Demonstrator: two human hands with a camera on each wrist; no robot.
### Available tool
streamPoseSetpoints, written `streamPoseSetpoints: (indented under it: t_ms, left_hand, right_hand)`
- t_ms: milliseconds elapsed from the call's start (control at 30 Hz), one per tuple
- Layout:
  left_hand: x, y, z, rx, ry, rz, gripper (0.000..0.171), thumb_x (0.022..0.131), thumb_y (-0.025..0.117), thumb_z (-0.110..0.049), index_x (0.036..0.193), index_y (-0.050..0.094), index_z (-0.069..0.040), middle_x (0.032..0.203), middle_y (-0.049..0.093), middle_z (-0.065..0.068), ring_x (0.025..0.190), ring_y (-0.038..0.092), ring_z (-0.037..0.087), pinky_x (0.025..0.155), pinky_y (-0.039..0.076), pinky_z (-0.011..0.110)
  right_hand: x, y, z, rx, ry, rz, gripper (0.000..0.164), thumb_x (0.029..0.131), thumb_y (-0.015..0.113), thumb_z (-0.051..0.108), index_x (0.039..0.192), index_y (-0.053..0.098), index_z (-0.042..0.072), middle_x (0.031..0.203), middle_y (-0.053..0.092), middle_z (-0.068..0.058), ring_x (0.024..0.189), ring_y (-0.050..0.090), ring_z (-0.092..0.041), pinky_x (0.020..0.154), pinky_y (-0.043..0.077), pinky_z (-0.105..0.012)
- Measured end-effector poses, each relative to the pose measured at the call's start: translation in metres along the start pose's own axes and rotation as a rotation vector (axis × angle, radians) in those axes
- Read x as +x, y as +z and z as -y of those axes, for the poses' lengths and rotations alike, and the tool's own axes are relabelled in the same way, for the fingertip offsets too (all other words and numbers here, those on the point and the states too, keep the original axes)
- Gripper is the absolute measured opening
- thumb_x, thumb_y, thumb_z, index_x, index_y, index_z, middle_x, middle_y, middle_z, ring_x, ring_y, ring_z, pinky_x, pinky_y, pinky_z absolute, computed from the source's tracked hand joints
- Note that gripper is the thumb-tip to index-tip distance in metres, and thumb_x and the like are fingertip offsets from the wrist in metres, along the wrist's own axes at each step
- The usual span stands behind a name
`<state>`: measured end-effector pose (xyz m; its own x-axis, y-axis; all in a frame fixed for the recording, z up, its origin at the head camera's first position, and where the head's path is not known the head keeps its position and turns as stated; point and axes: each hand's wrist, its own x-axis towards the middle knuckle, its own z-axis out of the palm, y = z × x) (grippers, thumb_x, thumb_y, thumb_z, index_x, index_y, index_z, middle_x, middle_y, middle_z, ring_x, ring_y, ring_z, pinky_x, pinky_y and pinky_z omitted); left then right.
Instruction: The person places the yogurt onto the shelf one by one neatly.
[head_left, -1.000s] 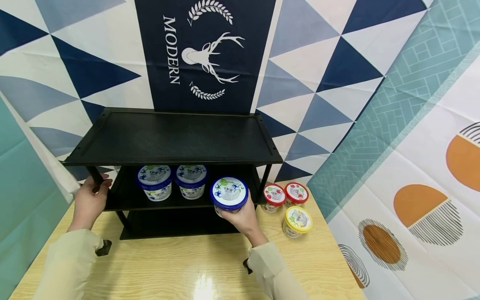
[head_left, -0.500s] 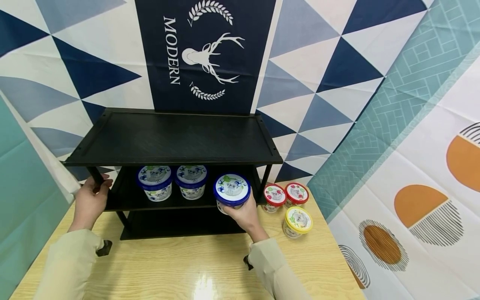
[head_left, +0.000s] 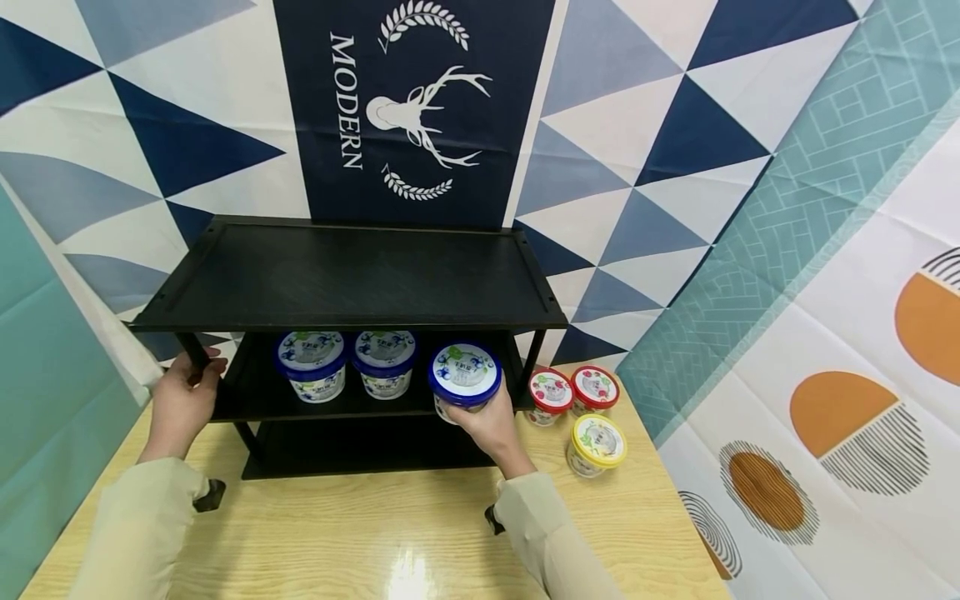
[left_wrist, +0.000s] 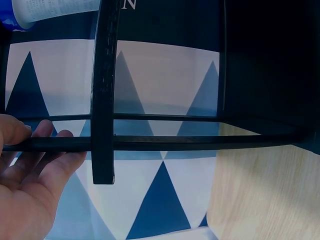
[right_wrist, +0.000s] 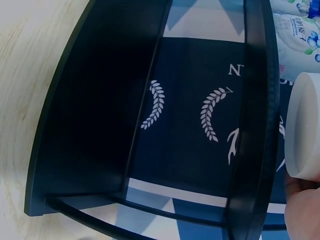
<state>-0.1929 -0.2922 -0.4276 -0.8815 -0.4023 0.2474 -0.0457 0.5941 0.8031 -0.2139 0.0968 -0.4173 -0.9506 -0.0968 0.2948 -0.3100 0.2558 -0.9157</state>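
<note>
My right hand grips a tub with a blue lid from its right side, at the front right of the middle tier of a black shelf rack. In the right wrist view the tub's whitish underside shows beyond the tier's edge. Two matching blue-lidded tubs, one at the left and one beside it, stand upright on that tier. My left hand holds the rack's front left post; the left wrist view has thumb and fingers around this black bar.
To the right of the rack, two small red-lidded tubs and a yellow-lidded one stand on the wooden table. The rack's top board overhangs the middle tier. Patterned cloth covers the wall behind.
My right hand has shifted the blue-lidded tub slightly right and back toward the rack. The left hand keeps its hold on the post.
</note>
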Motion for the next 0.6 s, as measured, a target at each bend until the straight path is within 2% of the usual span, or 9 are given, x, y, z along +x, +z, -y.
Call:
streamPoseSetpoints:
  t_ms: [100, 167, 233, 333, 467, 600]
  left_hand:
    - [0.0, 0.0, 0.0, 0.0, 0.005, 0.0, 0.034, 0.099, 0.039, -0.023, 0.123, 0.052, -0.002, 0.108, 0.062, 0.007, 0.078, 0.037, -0.021, 0.064, 0.038, 0.01]
    - [0.0, 0.0, 0.0, -0.003, 0.008, -0.003, 0.033, 0.099, 0.039, -0.022, 0.123, 0.052, -0.002, 0.104, 0.063, 0.001, 0.078, 0.037, -0.021, 0.064, 0.038, 0.009]
    - [0.0, 0.0, 0.001, -0.006, 0.011, -0.005, 0.033, 0.099, 0.039, -0.021, 0.122, 0.052, -0.002, 0.099, 0.06, -0.011, 0.078, 0.037, -0.022, 0.064, 0.038, 0.008]
    - [0.0, 0.0, 0.002, -0.014, 0.016, -0.011, 0.032, 0.099, 0.04, -0.02, 0.121, 0.053, -0.002, 0.094, 0.052, -0.025, 0.078, 0.038, -0.022, 0.064, 0.038, 0.007]
    - [0.001, 0.001, 0.002, -0.025, 0.018, -0.009, 0.032, 0.099, 0.04, -0.02, 0.121, 0.053, -0.001, 0.092, 0.049, -0.029, 0.078, 0.038, -0.022, 0.064, 0.038, 0.007]
    - [0.0, 0.001, 0.002, -0.028, 0.015, -0.01, 0.031, 0.099, 0.04, -0.021, 0.12, 0.052, -0.001, 0.09, 0.047, -0.032, 0.078, 0.038, -0.022, 0.065, 0.038, 0.008]
  right_hand:
    - [0.003, 0.0, -0.001, -0.004, 0.004, -0.006, 0.084, 0.068, 0.079, 0.006, 0.138, 0.032, 0.002, 0.131, 0.047, -0.02, 0.12, 0.048, -0.034, 0.104, 0.036, -0.048]
    - [0.004, 0.001, -0.002, -0.009, 0.005, -0.012, 0.084, 0.069, 0.079, 0.006, 0.138, 0.032, 0.001, 0.131, 0.047, -0.02, 0.12, 0.048, -0.034, 0.104, 0.036, -0.048]
    - [0.006, 0.001, -0.004, -0.011, 0.005, -0.016, 0.083, 0.069, 0.078, 0.006, 0.137, 0.032, 0.001, 0.131, 0.047, -0.02, 0.12, 0.048, -0.034, 0.104, 0.036, -0.048]
    - [0.012, 0.003, -0.017, -0.001, -0.006, -0.015, 0.085, 0.068, 0.079, 0.005, 0.139, 0.031, 0.003, 0.132, 0.047, -0.02, 0.121, 0.047, -0.033, 0.105, 0.035, -0.047]
    - [0.02, 0.005, -0.036, 0.011, -0.007, -0.014, 0.089, 0.067, 0.081, 0.008, 0.141, 0.03, 0.008, 0.134, 0.046, -0.017, 0.123, 0.047, -0.031, 0.107, 0.034, -0.047]
    - [0.022, 0.006, -0.04, 0.017, -0.018, -0.029, 0.089, 0.067, 0.082, 0.013, 0.14, 0.032, 0.01, 0.132, 0.047, -0.014, 0.121, 0.048, -0.029, 0.106, 0.035, -0.045]
